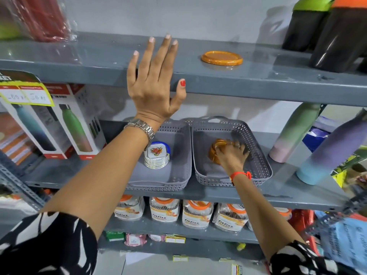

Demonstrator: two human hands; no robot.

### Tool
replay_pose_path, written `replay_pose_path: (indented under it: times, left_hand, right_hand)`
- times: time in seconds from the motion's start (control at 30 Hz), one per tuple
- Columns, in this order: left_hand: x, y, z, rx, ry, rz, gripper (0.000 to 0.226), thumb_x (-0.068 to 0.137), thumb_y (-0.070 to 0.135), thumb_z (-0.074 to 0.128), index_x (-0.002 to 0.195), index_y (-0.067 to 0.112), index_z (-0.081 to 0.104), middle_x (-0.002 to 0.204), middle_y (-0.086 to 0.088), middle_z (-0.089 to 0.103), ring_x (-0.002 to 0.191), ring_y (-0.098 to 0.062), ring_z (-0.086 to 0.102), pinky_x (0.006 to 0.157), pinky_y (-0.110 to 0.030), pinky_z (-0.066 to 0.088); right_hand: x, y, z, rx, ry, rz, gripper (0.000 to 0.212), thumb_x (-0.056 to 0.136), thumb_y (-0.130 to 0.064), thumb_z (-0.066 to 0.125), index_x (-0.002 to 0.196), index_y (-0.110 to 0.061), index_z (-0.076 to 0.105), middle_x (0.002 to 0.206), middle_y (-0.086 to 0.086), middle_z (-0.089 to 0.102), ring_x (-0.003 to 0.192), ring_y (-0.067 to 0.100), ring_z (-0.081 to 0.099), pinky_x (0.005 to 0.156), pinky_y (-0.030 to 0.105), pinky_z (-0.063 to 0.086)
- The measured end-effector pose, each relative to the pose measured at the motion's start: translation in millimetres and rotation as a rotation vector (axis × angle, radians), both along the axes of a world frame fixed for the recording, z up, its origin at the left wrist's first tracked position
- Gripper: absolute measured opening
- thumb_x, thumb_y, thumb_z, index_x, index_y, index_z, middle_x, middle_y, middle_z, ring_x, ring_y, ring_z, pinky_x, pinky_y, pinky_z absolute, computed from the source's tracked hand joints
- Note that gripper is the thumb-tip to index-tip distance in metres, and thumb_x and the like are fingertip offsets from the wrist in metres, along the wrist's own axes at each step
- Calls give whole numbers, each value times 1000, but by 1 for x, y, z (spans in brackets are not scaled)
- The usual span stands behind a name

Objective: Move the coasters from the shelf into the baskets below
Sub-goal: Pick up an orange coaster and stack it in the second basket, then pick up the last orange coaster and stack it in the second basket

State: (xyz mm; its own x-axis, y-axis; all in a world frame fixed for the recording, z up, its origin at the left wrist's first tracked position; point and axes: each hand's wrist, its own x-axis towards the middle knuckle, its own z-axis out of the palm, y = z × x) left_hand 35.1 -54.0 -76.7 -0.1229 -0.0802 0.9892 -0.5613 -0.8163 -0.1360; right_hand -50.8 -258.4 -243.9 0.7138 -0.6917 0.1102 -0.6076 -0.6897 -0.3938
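Upper shelf (258,84): one orange coaster (221,58) lies flat on it, at 3 o'clock from my left hand (153,80). Right basket (260,155) below holds the orange coaster stack (215,150); left basket (178,139), just beside it at 9 o'clock, holds a stack of white floral coasters (156,155). Left hand: fingers spread flat, holding nothing. Right hand (232,155): fingers closed around the orange stack.
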Motion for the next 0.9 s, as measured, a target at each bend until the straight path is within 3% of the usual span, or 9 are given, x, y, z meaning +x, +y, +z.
replay_pose_path:
  times: [0.1, 0.23, 0.33, 0.4, 0.53, 0.67, 0.73, 0.9]
  left_hand:
    - [-2, 1, 2, 14, 27, -13, 57, 95, 42, 24, 133, 12, 53, 135, -3, 56, 129, -23, 46, 110, -35, 24]
    - [-4, 2, 3, 38, 55, -26, 55, 94, 40, 28, 135, 11, 51, 137, -4, 54, 130, -24, 45, 108, -39, 29]
    - [-6, 3, 4, 58, 73, -37, 55, 96, 40, 28, 136, 10, 50, 138, -6, 53, 131, -26, 45, 108, -41, 30]
    - [-7, 4, 5, 78, 92, -40, 55, 96, 39, 28, 137, 9, 48, 140, -8, 51, 132, -27, 42, 112, -42, 25]
    - [-11, 7, 5, 104, 148, -42, 56, 95, 37, 32, 141, 7, 44, 145, -11, 44, 137, -30, 33, 118, -41, 8]
    - [-14, 7, 6, 109, 190, -63, 56, 95, 36, 34, 141, 6, 44, 146, -12, 43, 138, -30, 32, 119, -43, 9]
    - [-15, 7, 5, 111, 204, -67, 56, 94, 36, 34, 140, 6, 44, 145, -12, 44, 137, -30, 33, 119, -42, 9]
    - [-17, 8, 5, 113, 229, -76, 56, 93, 36, 35, 140, 7, 43, 144, -12, 45, 137, -29, 34, 119, -42, 10]
  right_hand:
    - [-19, 30, 31, -200, -321, 40, 44, 89, -36, 45, 122, -10, 57, 128, 15, 58, 121, 37, 45, 102, 47, 35]
    - [-47, 72, 77, -505, -900, 126, 27, 83, -28, 50, 92, -11, 69, 87, 7, 71, 86, 26, 47, 80, 39, 35]
    - [-65, 92, 126, -516, -1189, 185, 16, 83, -18, 57, 89, -13, 71, 83, 3, 71, 79, 28, 52, 76, 39, 41]
    - [-68, 96, 158, -520, -1248, 170, 14, 83, -16, 59, 89, -12, 71, 84, 3, 70, 80, 27, 52, 76, 37, 42]
    - [-58, 89, 218, -575, -1041, 73, 24, 79, -26, 59, 97, -13, 69, 93, 6, 69, 90, 32, 54, 79, 40, 43]
    - [-40, 78, 262, -197, -587, 105, 55, 75, -45, 65, 119, -11, 58, 123, 12, 62, 120, 36, 45, 105, 51, 35]
    - [-29, 74, 275, -49, -460, 123, 62, 72, -48, 69, 116, -6, 56, 126, 17, 59, 124, 38, 44, 108, 55, 32]
    - [-12, 70, 279, 12, -296, 130, 65, 73, -51, 70, 116, -5, 55, 128, 18, 57, 125, 38, 45, 107, 52, 35]
